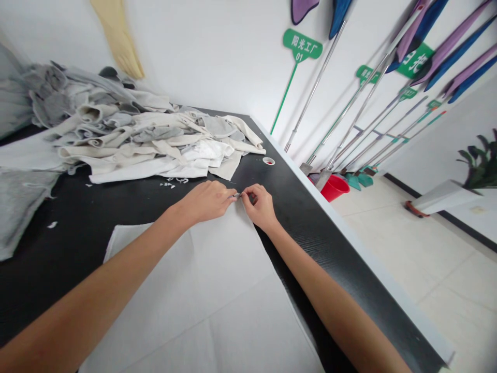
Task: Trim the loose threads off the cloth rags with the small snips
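Note:
A white cloth lies flat on the black table, its far corner raised toward my two hands. My left hand is closed around a small metal tool that looks like thread snips; only its tip shows past the fingers. Close beside that tip, my right hand pinches the cloth's corner edge between thumb and fingers. Any thread there is too small to make out.
Behind my hands a heap of white and grey cloths covers the back of the black table. A small round dish and lint scraps lie nearby. Mops lean along the wall, with a red bucket on the floor.

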`<state>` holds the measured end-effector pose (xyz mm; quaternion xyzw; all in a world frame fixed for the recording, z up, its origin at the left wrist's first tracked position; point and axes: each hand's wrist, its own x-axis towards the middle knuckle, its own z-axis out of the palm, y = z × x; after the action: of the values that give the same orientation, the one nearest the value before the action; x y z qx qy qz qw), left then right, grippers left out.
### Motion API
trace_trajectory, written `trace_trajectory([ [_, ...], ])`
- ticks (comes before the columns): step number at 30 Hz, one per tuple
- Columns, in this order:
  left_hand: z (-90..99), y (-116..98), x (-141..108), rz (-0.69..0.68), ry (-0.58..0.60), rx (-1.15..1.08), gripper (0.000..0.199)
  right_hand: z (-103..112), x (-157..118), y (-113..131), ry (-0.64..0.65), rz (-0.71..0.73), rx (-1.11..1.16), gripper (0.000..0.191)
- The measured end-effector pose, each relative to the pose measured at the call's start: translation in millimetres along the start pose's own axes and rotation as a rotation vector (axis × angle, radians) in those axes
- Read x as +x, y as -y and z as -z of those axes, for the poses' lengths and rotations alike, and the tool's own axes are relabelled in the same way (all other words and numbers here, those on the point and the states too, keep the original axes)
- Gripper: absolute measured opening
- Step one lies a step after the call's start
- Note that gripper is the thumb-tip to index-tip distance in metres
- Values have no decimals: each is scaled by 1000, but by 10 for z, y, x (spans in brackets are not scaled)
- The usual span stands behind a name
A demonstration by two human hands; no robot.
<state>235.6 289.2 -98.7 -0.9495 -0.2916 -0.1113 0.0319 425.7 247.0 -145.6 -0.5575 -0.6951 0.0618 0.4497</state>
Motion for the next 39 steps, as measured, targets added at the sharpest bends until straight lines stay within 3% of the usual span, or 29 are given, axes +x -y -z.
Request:
trace_trajectory([
  [9, -46, 0, -19, -35, 4, 42, 36, -13, 1, -23, 47, -45, 16, 13],
  [18, -187, 145, -29, -22, -86, -85, 36, -1, 11, -66, 43, -151, 102, 18],
  [28, -101, 67, -38, -41, -67, -60, 35, 7, -3, -46, -69, -194, 64, 18],
  [39, -146, 95, -45, -21, -40, -120, 34, -14, 17, -116, -30, -276, 156, 20],
])
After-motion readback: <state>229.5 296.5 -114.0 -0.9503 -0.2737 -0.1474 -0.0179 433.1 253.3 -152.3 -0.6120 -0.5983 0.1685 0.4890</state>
